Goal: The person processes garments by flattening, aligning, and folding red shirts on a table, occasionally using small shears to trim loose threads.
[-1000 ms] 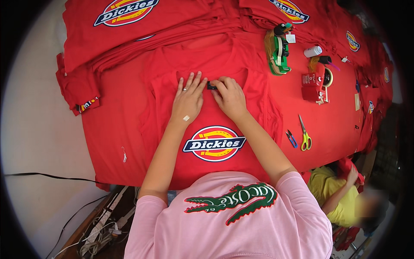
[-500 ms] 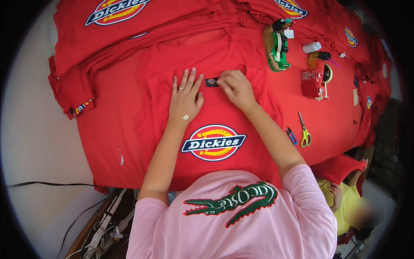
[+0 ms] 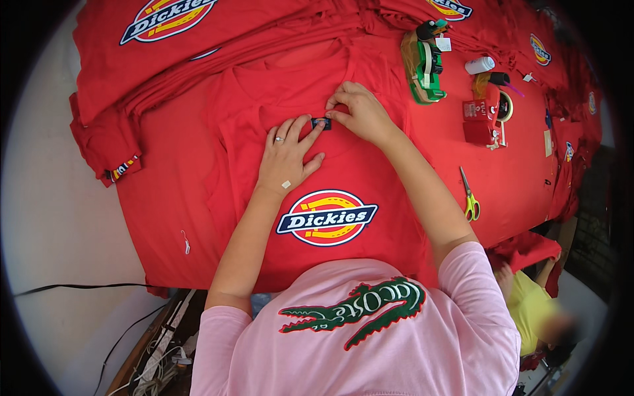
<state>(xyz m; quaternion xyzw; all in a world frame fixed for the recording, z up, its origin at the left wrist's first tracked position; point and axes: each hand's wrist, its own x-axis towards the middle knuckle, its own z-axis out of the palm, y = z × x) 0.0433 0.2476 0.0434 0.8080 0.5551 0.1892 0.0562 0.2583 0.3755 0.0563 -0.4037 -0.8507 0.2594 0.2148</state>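
A red T-shirt [image 3: 360, 175] is spread flat in front of me, with a large printed emblem [image 3: 327, 218] on its chest. Near its neckline lies a small dark label [image 3: 321, 123]. My left hand [image 3: 288, 155], wearing a ring and a small white sticker, rests flat with fingers stretched, its fingertips reaching onto the label. At the label's upper right corner, my right hand [image 3: 362, 113] has thumb and forefinger pinched together. What is between those fingertips is too small to make out.
Red shirts [image 3: 284, 30] are piled along the far side. To the right stand a green tape dispenser [image 3: 426, 82], a red dispenser [image 3: 481, 119], a white bottle [image 3: 479, 65] and yellow-handled scissors [image 3: 469, 198]. A person in yellow [image 3: 531, 310] handles red cloth at lower right.
My left hand's fingertips have moved right onto the label. The right hand has shifted slightly up and away, still pinched. My right forearm now hides the blue snips beside the scissors.
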